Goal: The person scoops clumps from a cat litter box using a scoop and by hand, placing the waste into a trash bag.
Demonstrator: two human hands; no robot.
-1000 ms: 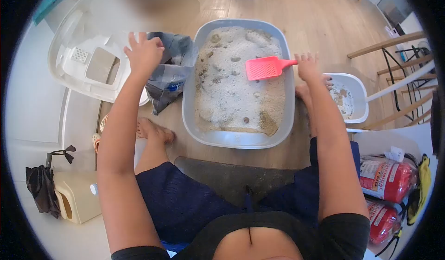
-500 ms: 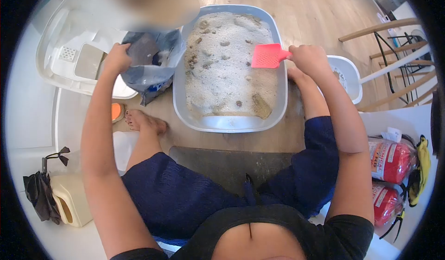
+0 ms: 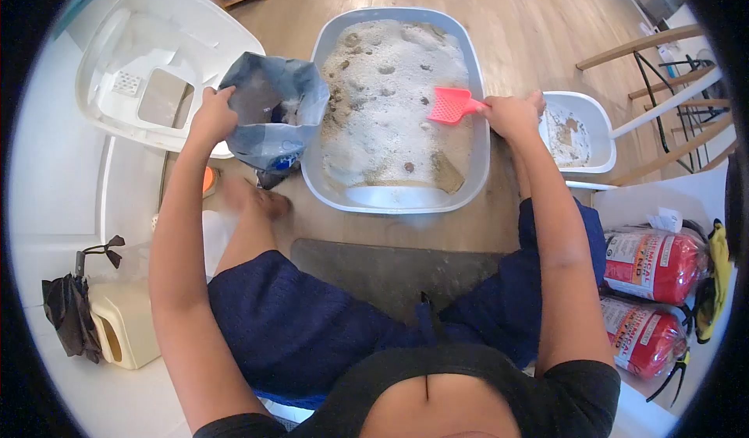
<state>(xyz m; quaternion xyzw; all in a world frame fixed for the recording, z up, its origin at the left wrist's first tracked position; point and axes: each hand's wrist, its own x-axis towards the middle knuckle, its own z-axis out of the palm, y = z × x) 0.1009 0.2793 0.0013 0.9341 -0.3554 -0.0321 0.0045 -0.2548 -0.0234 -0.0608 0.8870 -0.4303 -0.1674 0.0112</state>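
A grey litter box full of pale litter stands on the floor in front of me. Dark clumps and hollows are spread over the litter. My right hand is closed round the handle of a pink slotted litter scoop, whose blade hangs over the right part of the litter. With my left hand I grip the left rim of a grey-blue plastic bag. The bag's mouth gapes upward beside the box's left wall, and dark material shows inside.
A white litter-box cover lies at the left. On the right are a white dustpan with litter bits, wooden chair legs and red fire extinguishers. A dark mat lies before me; a cream bin stands lower left.
The bag and my left hand have shifted slightly right. The scoop has tilted and moved a little right with my right hand. A blurred shape at the upper left has gone.
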